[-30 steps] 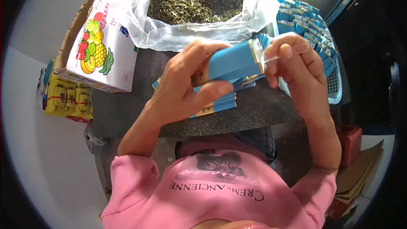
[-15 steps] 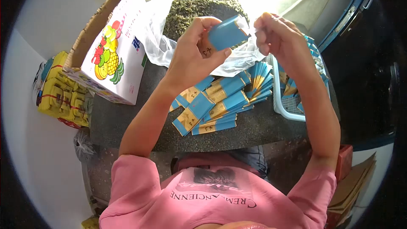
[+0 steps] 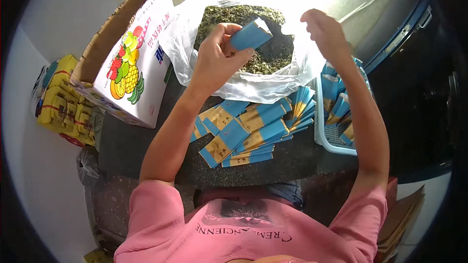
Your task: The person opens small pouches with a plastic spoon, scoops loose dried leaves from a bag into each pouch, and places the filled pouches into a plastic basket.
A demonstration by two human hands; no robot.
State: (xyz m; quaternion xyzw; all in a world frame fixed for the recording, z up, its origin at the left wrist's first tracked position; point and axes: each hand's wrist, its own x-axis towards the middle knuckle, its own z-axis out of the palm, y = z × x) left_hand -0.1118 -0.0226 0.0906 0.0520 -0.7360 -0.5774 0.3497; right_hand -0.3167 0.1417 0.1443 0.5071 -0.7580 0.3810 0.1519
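My left hand (image 3: 217, 61) is closed around a blue and gold paper packet (image 3: 251, 35), tilted with its pale open end up and to the right. Below the packet lies a heap of dried, dark green leaves (image 3: 267, 57) in a clear plastic bag (image 3: 248, 86). To the right of the bag, my right hand (image 3: 327, 34) is raised with curled fingers; glare hides whatever they may hold. Nearer to me, several flat blue and gold packets (image 3: 226, 139) overlap on the dark table (image 3: 161, 153), some of them fanned out.
A tall white fruit carton (image 3: 131, 63), open at the top, stands left of the bag. On the right, a light blue plastic basket (image 3: 319, 134) contains several packets, partly behind my right forearm. Yellow bundles (image 3: 61, 107) are stacked beyond the table's left side.
My right hand has moved away from the packet's open end, up and to the right. My left hand still holds the packet, now slightly lower and further left. The whole view has shifted slightly.
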